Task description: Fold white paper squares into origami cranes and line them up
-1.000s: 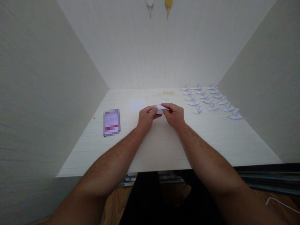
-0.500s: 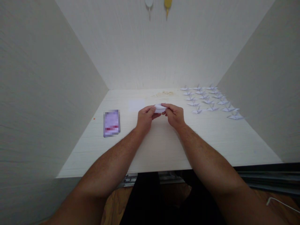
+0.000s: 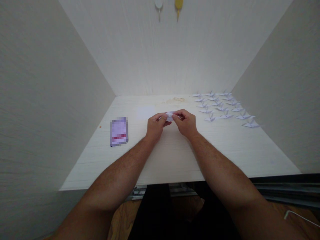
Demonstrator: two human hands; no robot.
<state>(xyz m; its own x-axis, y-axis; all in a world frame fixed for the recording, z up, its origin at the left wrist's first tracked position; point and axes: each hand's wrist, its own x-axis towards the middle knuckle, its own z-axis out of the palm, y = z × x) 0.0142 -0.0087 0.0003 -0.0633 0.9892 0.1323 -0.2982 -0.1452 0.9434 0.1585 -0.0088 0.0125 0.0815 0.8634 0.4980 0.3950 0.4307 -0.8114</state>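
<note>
A small piece of folded white paper is held up between my two hands over the middle of the table. My left hand pinches its left end, thumb on top and fingers curled beneath. The other end is gripped by my right hand, its thumb pressing on the near face. Much of the paper is covered by the fingers, so its exact folds cannot be made out. Several folded paper cranes stand in rows at the right rear of the table.
The white table is enclosed by pale walls at the back and sides. A flat white paper sheet lies behind my left hand. To the left is a blurred purple packet. Two hooks, one white and one yellow, are on the back wall.
My right thumb has shifted left onto the near face of the paper, and its fingers have moved behind it. Less of the paper shows now. The cranes and packet stay put.
</note>
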